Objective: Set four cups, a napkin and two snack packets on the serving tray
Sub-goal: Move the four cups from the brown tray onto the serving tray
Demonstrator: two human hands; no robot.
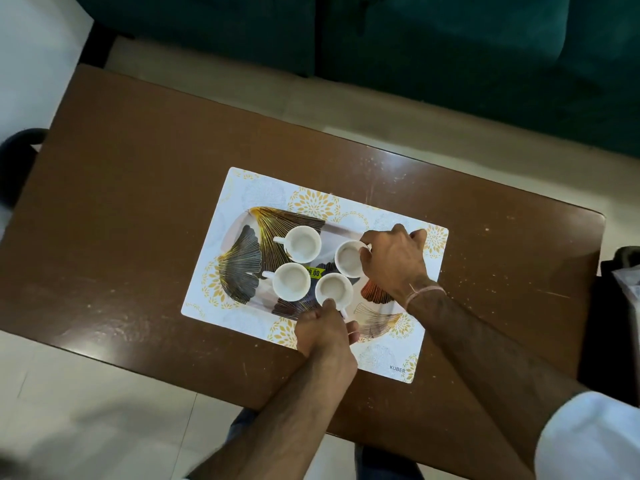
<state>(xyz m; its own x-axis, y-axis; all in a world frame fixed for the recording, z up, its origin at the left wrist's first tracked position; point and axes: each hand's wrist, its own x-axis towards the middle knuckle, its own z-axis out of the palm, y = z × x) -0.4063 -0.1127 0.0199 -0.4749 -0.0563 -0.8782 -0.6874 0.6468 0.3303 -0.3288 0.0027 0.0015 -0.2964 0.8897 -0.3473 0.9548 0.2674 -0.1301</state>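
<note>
A serving tray (242, 247) with gold and dark leaf print lies on a white placemat (249, 188) on the brown table. Several white cups stand on it: one at the back (303, 244), one at the left front (291, 281), one at the front (334, 289) and one at the right (349, 258). My left hand (323, 329) grips the front cup by its handle and near rim. My right hand (394, 261) holds the right cup at its handle side. No napkin or snack packet is in view.
The brown table (138, 202) extends well to the left and right of the placemat. A dark green sofa (450, 46) stands beyond the table's far edge. A dark object with clear plastic (623, 282) sits at the right edge.
</note>
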